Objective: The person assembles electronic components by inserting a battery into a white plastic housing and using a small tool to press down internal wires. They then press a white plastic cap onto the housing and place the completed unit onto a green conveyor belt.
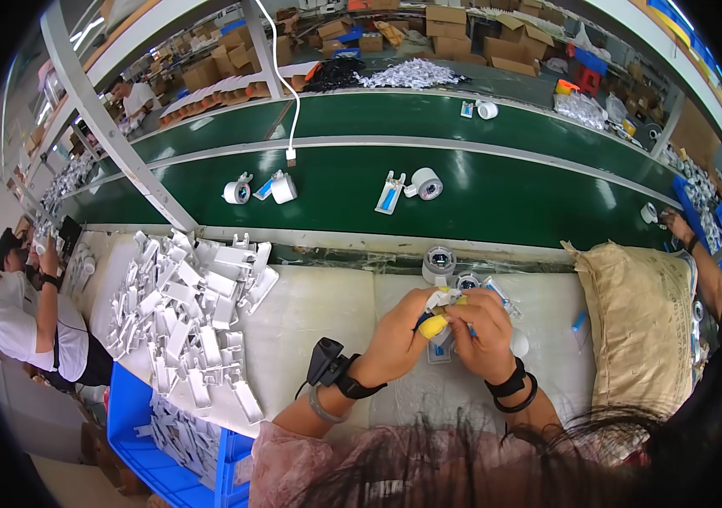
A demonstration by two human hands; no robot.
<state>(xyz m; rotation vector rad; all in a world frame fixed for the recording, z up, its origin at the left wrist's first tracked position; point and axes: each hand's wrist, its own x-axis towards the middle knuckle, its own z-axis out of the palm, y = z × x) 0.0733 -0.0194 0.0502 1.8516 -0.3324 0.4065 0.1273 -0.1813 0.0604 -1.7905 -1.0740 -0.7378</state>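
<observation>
Both of my hands meet over the worktable (319, 322), closed round a small white plastic part (443, 297). My left hand (395, 330) grips it from the left; something yellow shows at its thumb, perhaps a fingertip cover. From the other side my right hand (484, 334) pinches the same part, fingers bent, partly hiding it. Just beyond the hands stand a round white housing with a dark lens (439, 264) and a second lens housing (468, 281). A flat white piece with a blue strip (439, 351) lies beneath my hands.
A heap of white plastic brackets (179, 292) covers the table's left, above a blue crate (225, 466). At right stands a brown sack (636, 322). Housings ride on the green conveyor belt (505, 195); a white cable (293, 127) hangs over it. Co-workers are at both sides.
</observation>
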